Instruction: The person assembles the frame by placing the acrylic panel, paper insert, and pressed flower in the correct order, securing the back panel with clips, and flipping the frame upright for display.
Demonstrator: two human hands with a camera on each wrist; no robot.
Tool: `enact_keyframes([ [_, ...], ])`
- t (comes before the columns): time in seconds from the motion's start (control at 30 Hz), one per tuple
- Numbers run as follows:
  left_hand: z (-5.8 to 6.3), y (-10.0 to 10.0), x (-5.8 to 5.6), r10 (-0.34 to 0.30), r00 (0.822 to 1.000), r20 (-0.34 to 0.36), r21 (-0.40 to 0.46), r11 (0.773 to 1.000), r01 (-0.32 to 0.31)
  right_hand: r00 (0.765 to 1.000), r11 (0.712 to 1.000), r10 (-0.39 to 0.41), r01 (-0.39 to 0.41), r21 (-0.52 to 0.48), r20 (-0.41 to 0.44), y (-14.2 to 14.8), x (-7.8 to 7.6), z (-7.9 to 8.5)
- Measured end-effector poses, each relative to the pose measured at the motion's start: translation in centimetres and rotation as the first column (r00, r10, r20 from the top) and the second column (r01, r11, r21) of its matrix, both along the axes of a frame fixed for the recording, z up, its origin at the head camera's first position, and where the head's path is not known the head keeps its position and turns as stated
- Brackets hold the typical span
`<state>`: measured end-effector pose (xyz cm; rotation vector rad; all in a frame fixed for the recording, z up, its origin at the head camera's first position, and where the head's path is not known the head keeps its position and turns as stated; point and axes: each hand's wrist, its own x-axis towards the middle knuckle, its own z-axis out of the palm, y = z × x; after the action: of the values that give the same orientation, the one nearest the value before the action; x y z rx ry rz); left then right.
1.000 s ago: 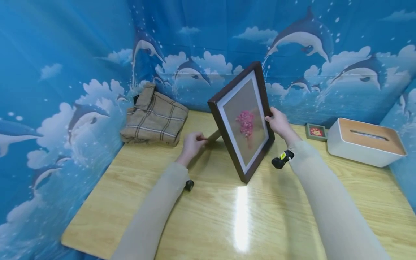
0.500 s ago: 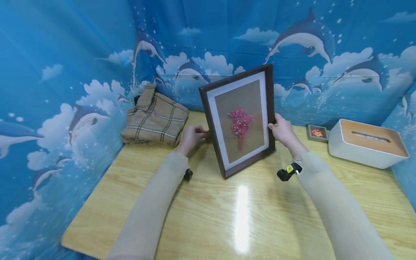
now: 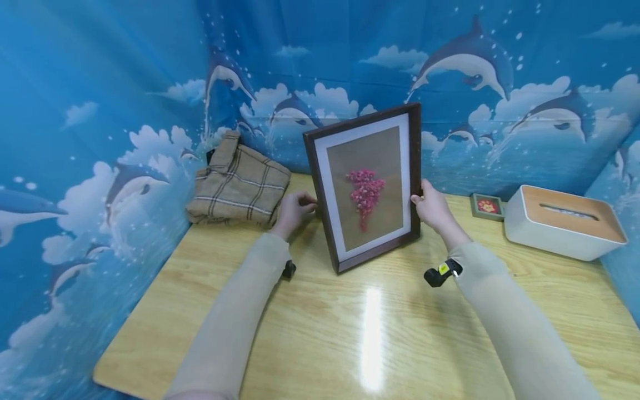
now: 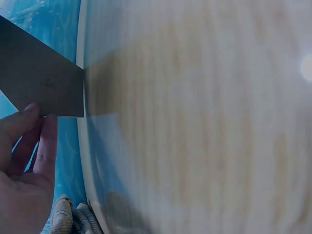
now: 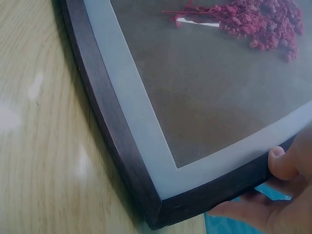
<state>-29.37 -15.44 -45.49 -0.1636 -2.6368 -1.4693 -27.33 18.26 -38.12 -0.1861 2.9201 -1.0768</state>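
A dark brown picture frame with a white mat and pink dried flowers stands on the table, leaning back a little, its front towards me. My right hand grips its right edge low down; the right wrist view has the thumb on the front of the dark moulding. Behind the left edge, my left hand pinches the lower edge of the frame's grey-brown support leg between thumb and fingers. In the head view that leg is hidden behind the frame.
Beige checked folded cloth lies close to the left hand. On the right are a small green-framed picture and a white tissue box with a wooden lid. A dolphin-print curtain hangs around the wooden table.
The picture frame has turned from a steep angle to face me more squarely, its lower left corner swinging left. The right hand moved with it to the right. The left hand shifted slightly.
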Motion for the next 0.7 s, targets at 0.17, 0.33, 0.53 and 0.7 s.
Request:
enact_keyframes([
  [0.17, -0.1, -0.1, 0.6, 0.024, 0.999, -0.024, 0.009, 1.000, -0.024, 1.000, 1.000, -0.005, 0.005, 0.003, 0.004, -0.1, 0.2, -0.2],
  [0.33, 0.8, 0.1, 3.7, 0.099, 0.995, -0.035, 0.178, 0.980, -0.091, 1.000, 1.000, -0.005, 0.005, -0.008, 0.021, -0.2, 0.3, -0.3],
  [0.53, 2.1, 1.8, 8.6, 0.018, 0.997, -0.070, 0.461, 0.888, 0.016, 1.000, 1.000, -0.013, 0.013, -0.001, 0.023, 0.1, 0.4, -0.2],
  [0.7, 3.3, 2.5, 10.0, -0.018, 0.994, -0.105, 0.374, 0.926, 0.056, 1.000, 1.000, -0.017, 0.017, 0.004, 0.013, -0.1, 0.7, -0.2],
])
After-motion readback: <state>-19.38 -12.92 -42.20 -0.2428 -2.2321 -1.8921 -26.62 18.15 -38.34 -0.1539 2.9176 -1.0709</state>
